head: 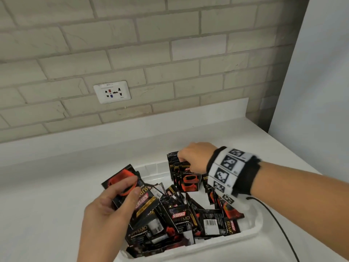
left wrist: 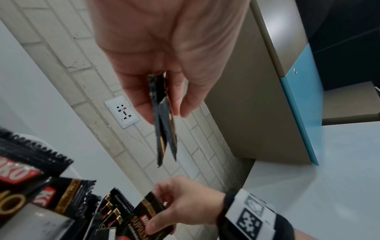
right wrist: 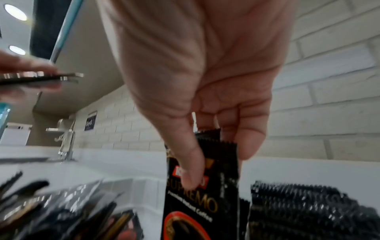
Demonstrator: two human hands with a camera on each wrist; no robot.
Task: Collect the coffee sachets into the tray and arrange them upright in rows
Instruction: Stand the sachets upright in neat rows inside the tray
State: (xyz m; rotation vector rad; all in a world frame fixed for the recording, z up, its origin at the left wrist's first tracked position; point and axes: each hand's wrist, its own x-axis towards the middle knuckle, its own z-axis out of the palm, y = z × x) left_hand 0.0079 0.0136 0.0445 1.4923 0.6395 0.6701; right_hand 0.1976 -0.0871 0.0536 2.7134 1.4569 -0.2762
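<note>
A white tray (head: 251, 228) on the counter holds a loose heap of black and red coffee sachets (head: 181, 218). A few sachets stand upright in a row (head: 176, 167) at the tray's far end. My right hand (head: 194, 157) pinches the top of an upright sachet (right wrist: 202, 199) in front of that row, thumb on its printed face. Over the tray's left edge my left hand (head: 115, 201) holds a small stack of sachets (head: 128, 184), seen edge-on as the held sachets (left wrist: 164, 123) in the left wrist view.
A brick-tiled wall with a white socket plate (head: 111, 92) runs behind the white counter (head: 47, 195). A black cable (head: 277, 222) trails from my right wrist across the counter. A tall pale cabinet side (head: 317, 72) bounds the counter on the right.
</note>
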